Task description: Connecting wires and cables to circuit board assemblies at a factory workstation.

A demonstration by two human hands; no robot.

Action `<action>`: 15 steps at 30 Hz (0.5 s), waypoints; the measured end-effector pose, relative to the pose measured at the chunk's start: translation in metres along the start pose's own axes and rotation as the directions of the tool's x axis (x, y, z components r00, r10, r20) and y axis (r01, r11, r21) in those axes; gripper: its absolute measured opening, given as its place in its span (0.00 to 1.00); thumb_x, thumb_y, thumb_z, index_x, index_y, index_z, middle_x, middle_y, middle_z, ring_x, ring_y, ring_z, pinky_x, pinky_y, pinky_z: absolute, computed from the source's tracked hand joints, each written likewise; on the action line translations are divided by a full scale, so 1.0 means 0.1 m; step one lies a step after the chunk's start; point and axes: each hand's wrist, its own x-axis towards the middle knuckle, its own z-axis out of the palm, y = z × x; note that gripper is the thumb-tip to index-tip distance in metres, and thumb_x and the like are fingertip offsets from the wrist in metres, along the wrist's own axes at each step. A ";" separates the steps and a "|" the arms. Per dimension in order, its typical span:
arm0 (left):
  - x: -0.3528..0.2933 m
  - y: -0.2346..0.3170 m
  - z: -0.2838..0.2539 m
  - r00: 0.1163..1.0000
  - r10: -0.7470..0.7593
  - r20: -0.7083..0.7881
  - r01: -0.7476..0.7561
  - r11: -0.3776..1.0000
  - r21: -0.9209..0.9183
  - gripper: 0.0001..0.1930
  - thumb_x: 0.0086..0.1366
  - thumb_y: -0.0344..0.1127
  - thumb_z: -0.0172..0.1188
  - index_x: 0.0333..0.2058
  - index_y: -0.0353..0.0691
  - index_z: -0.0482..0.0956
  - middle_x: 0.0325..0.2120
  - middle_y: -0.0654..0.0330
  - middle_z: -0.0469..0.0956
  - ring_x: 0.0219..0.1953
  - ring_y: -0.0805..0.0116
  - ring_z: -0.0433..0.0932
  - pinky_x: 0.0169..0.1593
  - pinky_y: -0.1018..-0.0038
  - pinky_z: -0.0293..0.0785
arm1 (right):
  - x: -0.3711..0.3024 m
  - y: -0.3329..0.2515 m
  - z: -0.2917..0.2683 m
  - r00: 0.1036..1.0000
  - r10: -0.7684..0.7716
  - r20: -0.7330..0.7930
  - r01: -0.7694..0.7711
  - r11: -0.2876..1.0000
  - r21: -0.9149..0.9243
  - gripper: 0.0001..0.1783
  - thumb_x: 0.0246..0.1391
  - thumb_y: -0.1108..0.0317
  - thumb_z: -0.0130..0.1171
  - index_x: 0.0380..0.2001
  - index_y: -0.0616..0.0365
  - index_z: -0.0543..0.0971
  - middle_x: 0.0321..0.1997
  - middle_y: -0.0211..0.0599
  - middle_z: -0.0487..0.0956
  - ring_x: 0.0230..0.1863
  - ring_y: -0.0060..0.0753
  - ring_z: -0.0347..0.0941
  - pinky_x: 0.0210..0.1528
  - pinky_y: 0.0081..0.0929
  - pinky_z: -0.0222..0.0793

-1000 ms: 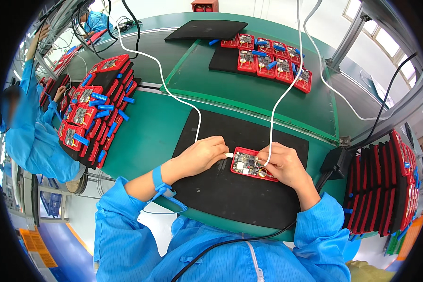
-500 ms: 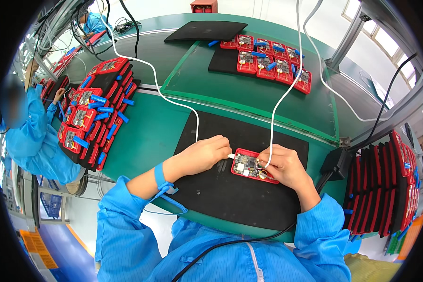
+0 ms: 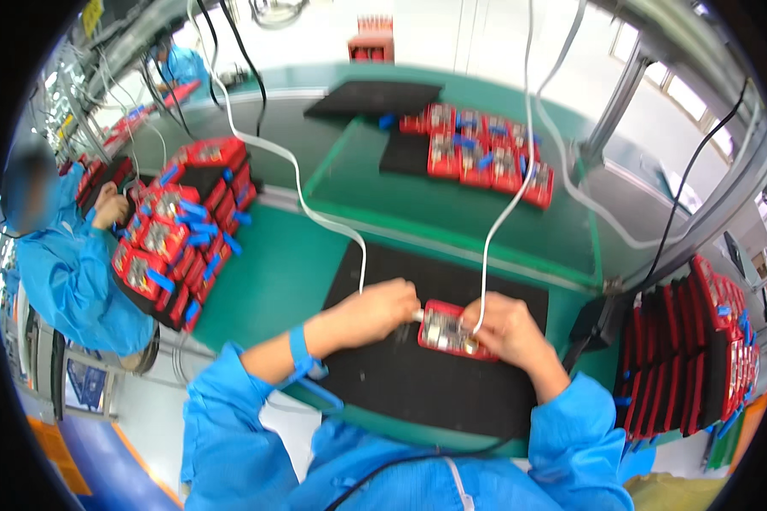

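A circuit board in a red tray [image 3: 448,330] lies on a black mat [image 3: 418,400] in front of me. My left hand [image 3: 375,311] is closed on a white cable plug [image 3: 418,315] at the board's left edge; its white cable [image 3: 328,223] rises from behind the fingers. At the board's right side my right hand [image 3: 513,330] is closed around the end of a second white cable [image 3: 487,264], its fingertips over the board. What those fingertips touch is partly hidden and blurred. A blue wrist strap [image 3: 300,349] circles my left wrist.
Stacked red trays with boards and blue tabs [image 3: 175,234] stand at left, beside a co-worker in blue [image 3: 77,272]. Another stack [image 3: 673,349] stands at right. More red trays [image 3: 481,152] lie at the back near a black foam sheet [image 3: 371,98]. A black box [image 3: 598,324] sits right of the mat.
The whole view has shifted, so the bench sits lower in the picture, and it is blurred. Both my hands keep their places at the board's two sides. The co-worker's hand shows more clearly.
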 end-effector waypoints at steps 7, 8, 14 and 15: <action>-0.02 0.06 0.07 0.997 0.030 0.072 -0.024 0.996 -0.085 0.12 0.59 0.36 0.61 0.37 0.35 0.76 0.32 0.56 0.72 0.37 0.55 0.70 0.43 0.65 0.70 | -0.23 -0.08 0.03 0.994 0.103 0.033 -0.102 0.995 -0.016 0.06 0.45 0.74 0.64 0.30 0.57 0.81 0.32 0.36 0.81 0.35 0.40 0.78 0.38 0.32 0.76; -0.03 0.07 0.04 0.997 -0.001 0.071 0.007 0.997 -0.083 0.13 0.59 0.37 0.62 0.38 0.35 0.77 0.32 0.57 0.73 0.38 0.55 0.70 0.43 0.65 0.70 | -0.20 -0.07 0.05 0.996 0.086 0.034 -0.086 0.996 -0.004 0.06 0.45 0.74 0.64 0.30 0.58 0.81 0.31 0.36 0.81 0.33 0.39 0.78 0.37 0.30 0.76; 0.08 0.16 -0.13 0.981 -0.173 -0.093 0.161 0.979 -0.126 0.18 0.58 0.40 0.65 0.42 0.36 0.77 0.33 0.57 0.74 0.41 0.59 0.72 0.44 0.68 0.71 | -0.15 0.01 0.08 0.998 0.047 0.039 -0.047 0.999 0.000 0.07 0.45 0.75 0.65 0.31 0.60 0.82 0.31 0.37 0.81 0.32 0.38 0.78 0.35 0.29 0.76; 0.09 0.16 -0.10 0.980 -0.172 -0.097 0.160 0.979 -0.124 0.18 0.58 0.40 0.65 0.42 0.36 0.77 0.33 0.57 0.74 0.41 0.59 0.72 0.44 0.68 0.71 | -0.14 0.00 0.08 0.998 0.039 0.049 -0.038 0.999 -0.013 0.07 0.45 0.75 0.65 0.32 0.60 0.82 0.31 0.37 0.81 0.32 0.38 0.78 0.35 0.29 0.76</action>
